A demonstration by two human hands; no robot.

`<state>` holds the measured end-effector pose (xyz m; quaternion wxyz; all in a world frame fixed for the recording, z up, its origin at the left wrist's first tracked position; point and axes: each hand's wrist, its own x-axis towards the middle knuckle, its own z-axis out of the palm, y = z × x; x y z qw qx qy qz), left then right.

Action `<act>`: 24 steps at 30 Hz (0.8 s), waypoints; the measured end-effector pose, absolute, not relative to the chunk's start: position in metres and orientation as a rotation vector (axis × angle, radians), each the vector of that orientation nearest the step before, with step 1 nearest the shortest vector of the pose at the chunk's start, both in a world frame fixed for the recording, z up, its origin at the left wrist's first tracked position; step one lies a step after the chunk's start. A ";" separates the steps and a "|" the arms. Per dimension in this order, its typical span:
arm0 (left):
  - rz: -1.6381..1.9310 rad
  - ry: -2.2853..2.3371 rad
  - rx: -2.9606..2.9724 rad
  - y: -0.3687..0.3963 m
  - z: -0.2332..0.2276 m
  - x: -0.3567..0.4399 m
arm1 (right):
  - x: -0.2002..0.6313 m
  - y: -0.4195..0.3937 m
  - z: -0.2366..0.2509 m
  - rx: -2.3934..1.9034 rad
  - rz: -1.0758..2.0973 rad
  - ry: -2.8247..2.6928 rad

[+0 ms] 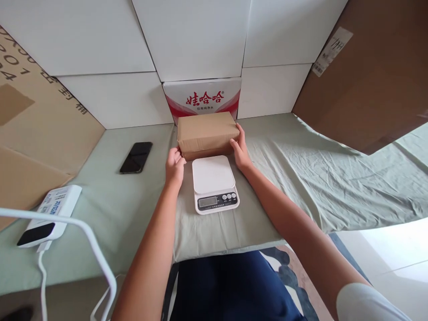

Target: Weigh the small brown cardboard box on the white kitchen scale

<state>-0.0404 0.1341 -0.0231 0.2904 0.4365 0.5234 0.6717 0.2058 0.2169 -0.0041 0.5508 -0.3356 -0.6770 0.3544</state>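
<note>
A closed brown cardboard box [207, 129] is behind a white kitchen scale [214, 176] on the cloth-covered table. My left hand [174, 165] grips the box's lower left corner, fingers curled at its side. On the opposite end, my right hand [240, 146] holds the box with the thumb on its front face and the fingers along the right side. The scale's plate carries nothing, and its dark display and buttons face me. Whether the box's underside touches the cloth I cannot tell.
A black phone [136, 157] lies to the left. Nearer me is a white power bank [53, 214] with a white cable [90, 236]. Large cardboard boxes stand left [50, 116] and right [354, 84]. White boxes and a red-printed carton [203, 98] form the back wall.
</note>
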 end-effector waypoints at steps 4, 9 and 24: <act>1.937 1.456 1.098 0.132 -0.020 -0.059 | 0.216 0.226 -0.009 -0.852 0.852 -1.446; 2.058 1.528 0.975 0.127 -0.021 -0.087 | 0.233 0.238 -0.018 -0.975 0.916 -1.191; 2.054 1.496 0.946 0.132 -0.024 -0.073 | 0.231 0.238 -0.021 -1.018 0.939 -1.257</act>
